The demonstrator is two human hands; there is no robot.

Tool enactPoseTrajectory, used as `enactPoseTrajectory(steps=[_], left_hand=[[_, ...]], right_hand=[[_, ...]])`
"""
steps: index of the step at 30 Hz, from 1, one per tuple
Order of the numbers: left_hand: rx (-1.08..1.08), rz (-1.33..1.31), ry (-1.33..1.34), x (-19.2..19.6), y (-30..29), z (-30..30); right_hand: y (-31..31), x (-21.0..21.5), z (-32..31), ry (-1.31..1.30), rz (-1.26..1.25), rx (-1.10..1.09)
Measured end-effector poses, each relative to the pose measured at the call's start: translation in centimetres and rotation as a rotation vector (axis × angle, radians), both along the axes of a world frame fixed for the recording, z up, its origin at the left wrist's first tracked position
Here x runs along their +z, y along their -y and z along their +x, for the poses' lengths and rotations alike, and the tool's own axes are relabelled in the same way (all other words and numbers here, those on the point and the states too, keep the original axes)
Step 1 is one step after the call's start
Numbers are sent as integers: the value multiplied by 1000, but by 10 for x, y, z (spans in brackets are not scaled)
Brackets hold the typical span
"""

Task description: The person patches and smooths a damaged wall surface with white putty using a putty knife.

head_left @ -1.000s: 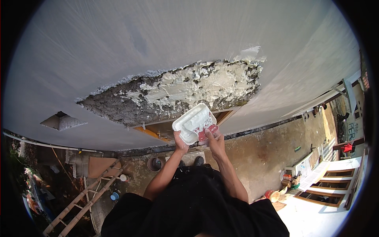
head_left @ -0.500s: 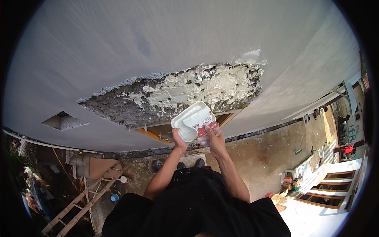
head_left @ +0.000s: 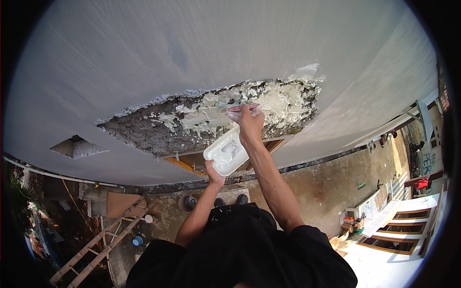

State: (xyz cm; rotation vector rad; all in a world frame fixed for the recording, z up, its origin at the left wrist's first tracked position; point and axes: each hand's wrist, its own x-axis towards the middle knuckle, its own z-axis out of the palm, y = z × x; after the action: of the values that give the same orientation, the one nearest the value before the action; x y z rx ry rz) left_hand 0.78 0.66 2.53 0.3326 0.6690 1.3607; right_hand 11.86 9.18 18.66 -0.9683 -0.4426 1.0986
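Note:
My left hand grips the near end of a white rectangular tray, which has white putty inside. Above the tray, my right hand is closed on a red putty spreader smeared with white. The spreader is at the rough, broken patch in the grey wall, and its working edge is partly hidden, so whether it touches is hard to tell. Uneven white putty covers the middle and right of that patch; its left end shows bare dark grey.
Just below the patch is a wood-framed opening. A square hole sits at the wall's left. A wooden ladder, a blue container and a bucket are at the lower left. A white bench stands right.
My right hand has lifted the spreader out of the tray and up to the wall patch. The tray, still in my left hand, has shifted slightly down and left.

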Motion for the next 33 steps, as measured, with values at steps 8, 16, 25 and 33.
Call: enactPoseTrajectory(steps=[8,16,25,33], left_hand=[[43,-27,23,-7,1,-11],[73,-23,15,-14,2,-12],[68,-21,24,-19,1,-17],[61,-11,35,-22,1,-21]], right_hand=[[-3,13,-4,-21,45,11],[10,27,2,-60,21,38],[35,43,36,-107,-40,111],[68,22,74,-76,-86,85]])
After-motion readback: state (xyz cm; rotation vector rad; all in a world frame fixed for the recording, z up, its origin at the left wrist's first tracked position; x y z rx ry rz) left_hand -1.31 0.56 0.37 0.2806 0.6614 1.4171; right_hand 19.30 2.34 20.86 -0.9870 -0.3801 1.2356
